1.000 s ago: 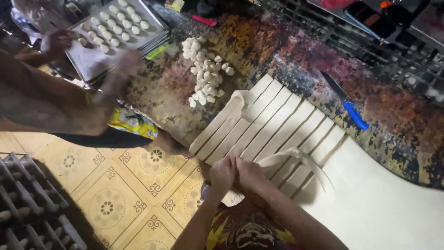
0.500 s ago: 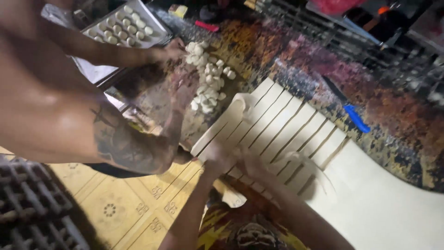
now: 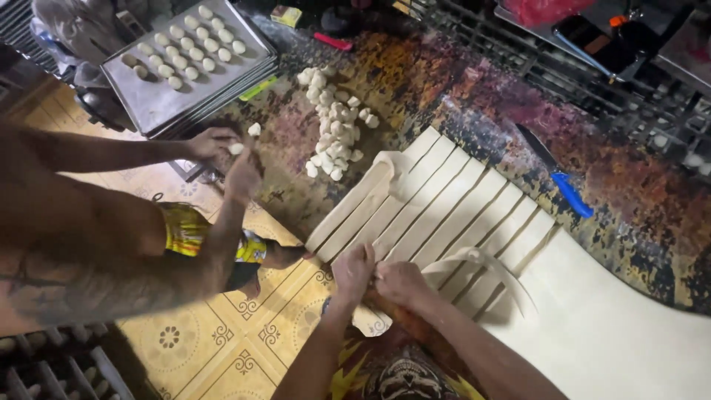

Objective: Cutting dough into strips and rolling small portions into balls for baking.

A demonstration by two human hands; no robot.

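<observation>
My left hand (image 3: 354, 270) and my right hand (image 3: 400, 281) are pressed together at the near edge of a marbled counter, both closed on the end of a pale dough strip (image 3: 474, 258). The strip loops up off the flat dough sheet (image 3: 615, 333). Beyond my hands lies a row of several cut dough strips (image 3: 437, 196), side by side. A lump of dough (image 3: 370, 322) hangs just under my hands.
A co-worker on the left holds small dough pieces in both hands (image 3: 229, 155). A pile of cut dough pieces (image 3: 333, 126) sits past the strips. A metal tray (image 3: 159, 107) carries rows of dough balls. A blue-handled knife (image 3: 570, 194) lies right of the strips.
The co-worker's arms have pulled back from the dough pile toward the tray. My hands have stayed at the strips' near edge, still closed on the strip.
</observation>
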